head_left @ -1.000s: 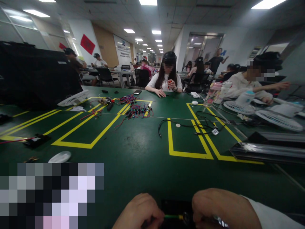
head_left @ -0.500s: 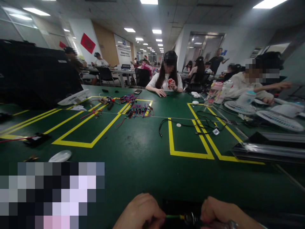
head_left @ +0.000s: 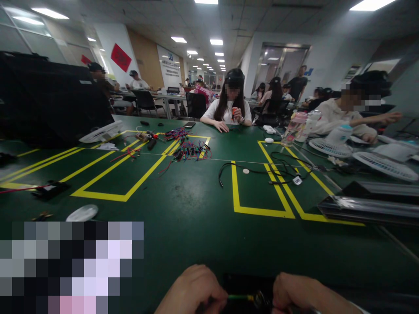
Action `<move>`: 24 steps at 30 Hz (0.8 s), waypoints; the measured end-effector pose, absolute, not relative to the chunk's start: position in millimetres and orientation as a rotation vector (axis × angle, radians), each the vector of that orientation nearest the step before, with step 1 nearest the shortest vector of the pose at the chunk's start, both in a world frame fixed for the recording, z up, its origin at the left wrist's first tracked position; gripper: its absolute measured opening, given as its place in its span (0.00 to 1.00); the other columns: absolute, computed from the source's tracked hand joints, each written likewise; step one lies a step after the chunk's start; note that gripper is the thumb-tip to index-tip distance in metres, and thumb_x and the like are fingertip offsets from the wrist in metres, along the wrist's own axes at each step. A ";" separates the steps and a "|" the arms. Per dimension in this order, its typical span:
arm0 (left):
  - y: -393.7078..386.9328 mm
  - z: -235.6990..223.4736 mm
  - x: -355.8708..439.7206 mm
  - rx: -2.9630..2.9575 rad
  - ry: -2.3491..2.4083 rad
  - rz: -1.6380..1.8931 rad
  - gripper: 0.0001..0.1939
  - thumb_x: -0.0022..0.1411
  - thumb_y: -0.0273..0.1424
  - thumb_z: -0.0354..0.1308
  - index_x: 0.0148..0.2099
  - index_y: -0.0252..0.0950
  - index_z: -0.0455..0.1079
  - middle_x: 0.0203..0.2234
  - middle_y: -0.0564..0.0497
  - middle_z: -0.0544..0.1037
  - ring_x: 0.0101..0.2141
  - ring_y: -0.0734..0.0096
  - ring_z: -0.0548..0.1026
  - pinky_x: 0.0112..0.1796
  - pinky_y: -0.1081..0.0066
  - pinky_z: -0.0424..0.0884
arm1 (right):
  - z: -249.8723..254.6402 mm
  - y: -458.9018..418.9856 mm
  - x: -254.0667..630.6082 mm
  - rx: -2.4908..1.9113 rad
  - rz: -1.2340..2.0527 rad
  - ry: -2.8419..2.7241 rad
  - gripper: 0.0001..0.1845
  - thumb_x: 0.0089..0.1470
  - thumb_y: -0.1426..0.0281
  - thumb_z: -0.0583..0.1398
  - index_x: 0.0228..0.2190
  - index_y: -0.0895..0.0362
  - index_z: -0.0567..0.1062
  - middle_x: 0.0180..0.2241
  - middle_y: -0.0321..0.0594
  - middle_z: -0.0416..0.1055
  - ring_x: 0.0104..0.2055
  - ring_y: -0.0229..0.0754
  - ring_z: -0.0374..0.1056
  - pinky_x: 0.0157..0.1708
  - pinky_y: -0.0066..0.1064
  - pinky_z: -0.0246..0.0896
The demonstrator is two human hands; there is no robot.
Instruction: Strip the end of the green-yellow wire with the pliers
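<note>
At the bottom edge of the head view my left hand (head_left: pixel 198 288) is closed, its fingertips pinching a thin green strand (head_left: pixel 238 297) that looks like a wire. Toward its right end the strand turns yellow and meets a small dark, shiny rounded piece (head_left: pixel 259 300). Close to that piece, my right hand (head_left: pixel 296 291) is also closed, fingers bent inward; what it grips is mostly hidden. A flat black surface (head_left: pixel 247 281) lies behind and beneath both hands.
Bundles of coloured wires (head_left: pixel 191 150) lie mid-table. Black cables (head_left: pixel 281 168) and a dark glossy panel (head_left: pixel 369 203) are to the right, near white fans (head_left: pixel 330 147). A white disc (head_left: pixel 82 213) sits left. A person (head_left: pixel 229 104) sits opposite, another (head_left: pixel 347 109) at right.
My right hand has shifted slightly left, closer to the dark rounded piece. A shiny metal bit below the right hand is now barely visible. My left hand stays nearly in place.
</note>
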State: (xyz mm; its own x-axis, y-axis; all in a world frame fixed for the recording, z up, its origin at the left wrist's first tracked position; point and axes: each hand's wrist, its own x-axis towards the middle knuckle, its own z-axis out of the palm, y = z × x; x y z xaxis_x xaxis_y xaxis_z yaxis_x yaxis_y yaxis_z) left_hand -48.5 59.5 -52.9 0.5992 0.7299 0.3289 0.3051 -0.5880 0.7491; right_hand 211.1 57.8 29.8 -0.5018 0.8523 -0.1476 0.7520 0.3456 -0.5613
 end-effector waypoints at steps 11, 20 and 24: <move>60.5 -52.0 -48.5 2.188 0.817 0.815 0.11 0.55 0.15 0.55 0.34 0.36 0.70 0.27 0.54 0.77 0.29 0.72 0.73 0.31 0.75 0.63 | 22.0 59.8 221.0 -1.233 0.800 -2.733 0.06 0.50 0.75 0.61 0.24 0.53 0.73 0.23 0.35 0.77 0.23 0.40 0.73 0.20 0.24 0.60; 58.8 -50.9 -48.1 2.190 0.856 0.811 0.13 0.52 0.13 0.55 0.33 0.36 0.70 0.26 0.55 0.76 0.28 0.73 0.73 0.30 0.78 0.63 | 34.8 72.9 214.4 -1.030 0.800 -2.915 0.06 0.48 0.77 0.60 0.25 0.54 0.74 0.25 0.39 0.78 0.25 0.45 0.75 0.21 0.28 0.62; 60.3 -51.4 -48.3 2.197 0.869 0.824 0.13 0.53 0.13 0.55 0.33 0.36 0.70 0.26 0.54 0.76 0.28 0.73 0.72 0.29 0.78 0.63 | 35.1 69.8 217.3 -1.063 0.812 -2.886 0.06 0.47 0.77 0.61 0.24 0.54 0.74 0.24 0.35 0.78 0.24 0.42 0.74 0.21 0.25 0.61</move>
State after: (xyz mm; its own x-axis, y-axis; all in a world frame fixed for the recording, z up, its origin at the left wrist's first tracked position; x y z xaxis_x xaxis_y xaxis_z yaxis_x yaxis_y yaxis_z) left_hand -48.3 60.3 -51.4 0.5868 0.7464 0.3140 0.3533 -0.5849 0.7302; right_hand 217.3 69.8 35.1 -0.7758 0.5963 -0.2063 0.6164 0.6463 -0.4498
